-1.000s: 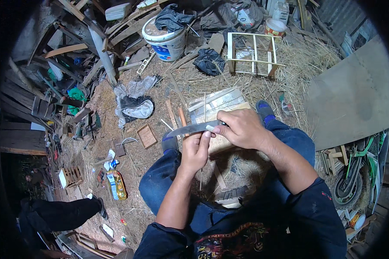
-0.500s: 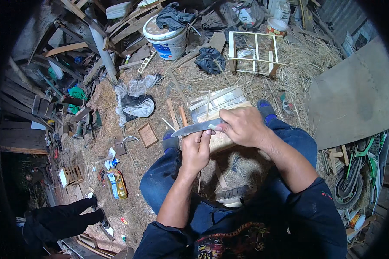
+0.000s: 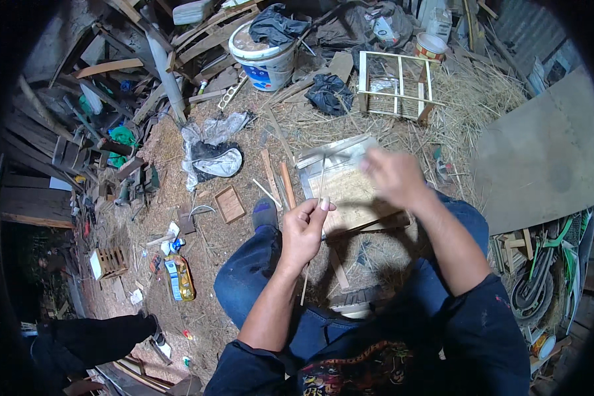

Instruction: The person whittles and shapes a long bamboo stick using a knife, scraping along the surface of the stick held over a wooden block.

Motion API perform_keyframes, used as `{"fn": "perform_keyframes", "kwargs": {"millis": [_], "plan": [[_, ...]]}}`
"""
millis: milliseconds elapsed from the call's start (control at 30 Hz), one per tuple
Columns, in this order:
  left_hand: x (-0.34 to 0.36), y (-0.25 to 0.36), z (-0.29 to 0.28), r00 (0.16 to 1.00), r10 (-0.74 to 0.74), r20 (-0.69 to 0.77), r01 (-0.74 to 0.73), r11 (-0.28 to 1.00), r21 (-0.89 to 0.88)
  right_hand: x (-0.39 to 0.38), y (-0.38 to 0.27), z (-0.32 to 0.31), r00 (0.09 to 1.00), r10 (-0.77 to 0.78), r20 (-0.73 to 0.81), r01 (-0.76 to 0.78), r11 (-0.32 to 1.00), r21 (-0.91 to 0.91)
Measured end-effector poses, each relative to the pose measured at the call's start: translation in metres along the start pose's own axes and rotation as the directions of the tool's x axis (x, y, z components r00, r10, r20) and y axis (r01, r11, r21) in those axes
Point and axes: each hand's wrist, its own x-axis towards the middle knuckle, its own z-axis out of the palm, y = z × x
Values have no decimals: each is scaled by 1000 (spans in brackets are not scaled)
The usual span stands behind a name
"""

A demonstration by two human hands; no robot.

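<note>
My left hand (image 3: 302, 230) is closed around a thin wooden stick (image 3: 322, 177) that stands nearly upright in the picture, its lower end showing below my wrist. My right hand (image 3: 399, 177), smeared by motion, is to the right over the far part of a pale wooden board (image 3: 353, 193) between my knees. From its fingers a knife (image 3: 342, 157) points left, its blade blurred and crossing near the stick's upper end. I cannot tell whether the blade touches the stick.
Beside the board lie a narrow wooden strip (image 3: 288, 186) and a small wooden tray (image 3: 230, 204). A bottle of yellow liquid (image 3: 179, 278) lies to the left. Farther off are a white bucket (image 3: 265, 69) and a slatted wooden frame (image 3: 397, 84). Another person's dark-clothed legs (image 3: 99, 340) show lower left.
My right hand has swung the knife away from my left fingers, toward the far part of the board. The stick stays in my left hand, which has barely moved.
</note>
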Motion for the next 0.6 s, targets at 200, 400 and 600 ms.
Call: {"fn": "perform_keyframes", "kwargs": {"millis": [200,400,600], "plan": [[5,-13,2,992,94,-81,-101,991,-89,-18,-43,13,961,-208,181,186,973,133],[9,-11,9,984,156,-91,-170,971,-166,-13,-34,13,958,-227,177,208,971,120],[-5,6,-1,1000,27,-12,-26,996,80,17,31,-3,998,42,39,-36,990,-137]]}}
